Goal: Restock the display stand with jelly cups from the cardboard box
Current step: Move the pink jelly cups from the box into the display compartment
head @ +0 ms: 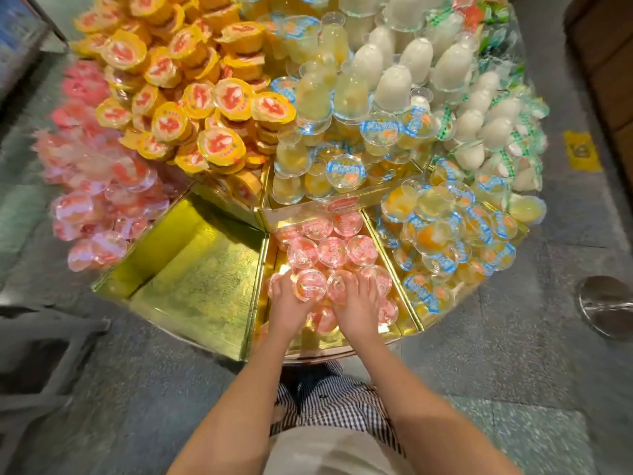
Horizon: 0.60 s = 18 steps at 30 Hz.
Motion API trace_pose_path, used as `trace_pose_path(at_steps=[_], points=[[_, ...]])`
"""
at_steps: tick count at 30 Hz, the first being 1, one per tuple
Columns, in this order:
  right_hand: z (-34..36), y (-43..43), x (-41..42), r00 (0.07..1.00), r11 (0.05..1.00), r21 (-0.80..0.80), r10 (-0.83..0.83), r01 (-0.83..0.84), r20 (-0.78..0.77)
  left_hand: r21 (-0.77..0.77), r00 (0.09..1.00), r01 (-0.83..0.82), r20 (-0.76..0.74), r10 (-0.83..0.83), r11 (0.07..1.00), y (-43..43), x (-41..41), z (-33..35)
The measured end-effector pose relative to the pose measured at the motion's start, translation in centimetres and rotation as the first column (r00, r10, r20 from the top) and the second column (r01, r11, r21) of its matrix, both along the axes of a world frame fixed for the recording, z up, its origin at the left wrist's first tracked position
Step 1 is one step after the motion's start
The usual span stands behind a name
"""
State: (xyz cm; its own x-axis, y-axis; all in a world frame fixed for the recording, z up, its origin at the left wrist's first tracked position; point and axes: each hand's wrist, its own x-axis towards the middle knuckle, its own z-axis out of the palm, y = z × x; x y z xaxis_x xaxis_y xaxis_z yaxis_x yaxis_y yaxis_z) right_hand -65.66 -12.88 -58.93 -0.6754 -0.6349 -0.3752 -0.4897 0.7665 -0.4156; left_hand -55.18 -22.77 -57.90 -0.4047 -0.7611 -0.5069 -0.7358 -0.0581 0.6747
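Left hand [286,301] & right hand [356,303] rest on pink jelly cups [332,252] in the display stand [191,269], front-middle bin. Can't tell if gripping tbh. Imo set em level, fill near-edge gaps, don't squash.

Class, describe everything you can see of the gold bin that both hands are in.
The bin is a wedge-shaped compartment that widens toward the camera. Its walls and floor look like shiny gold foil card. It holds clear pink cups, packed close, with some bare gold showing at the near end. A red-and-white label sits on the strip across its far end. The left hand and right hand rest on the nearest cups; their grip is unclear.
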Motion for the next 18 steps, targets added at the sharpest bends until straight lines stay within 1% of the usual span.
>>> trace_pose_path(at_steps=[3, 7, 9, 11, 15, 18], points=[[0.7, -0.5, 1.7, 0.998, 0.998, 0.025, -0.061, 0.061, 0.004, -0.021, 0.998, 0.055, -0.021, -0.056, 0.998, -0.7, 1.8, 0.4], [1.6, -2.6, 5.2, 0.989, 0.989, -0.008, -0.147, 0.148, 0.011, -0.169, 0.992, 0.125, 0.014, -0.124, 0.978, -3.2, 5.9, 1.1], [2.3, -4.3, 7.7, 0.981, 0.981, -0.036, -0.192, 0.193, 0.022, -0.226, 0.991, 0.129, 0.005, -0.131, 0.966, -5.2, 8.6, 1.8], [3.0, -6.5, 10.9, 0.976, 0.973, -0.072, -0.214, 0.217, 0.050, -0.262, 0.994, 0.093, -0.023, -0.103, 0.960, -7.5, 11.9, 2.5], [3.3, -12.1, 19.3, 0.983, 0.974, -0.136, -0.171, 0.179, 0.066, -0.325, 0.998, 0.039, -0.040, -0.055, 0.945, -12.1, 20.4, 3.6], [3.3, -16.8, 27.1, 0.995, 0.986, -0.146, -0.064, 0.075, 0.074, -0.337, 0.999, -0.041, -0.018, 0.038, 0.941, -15.3, 28.5, 3.9]])
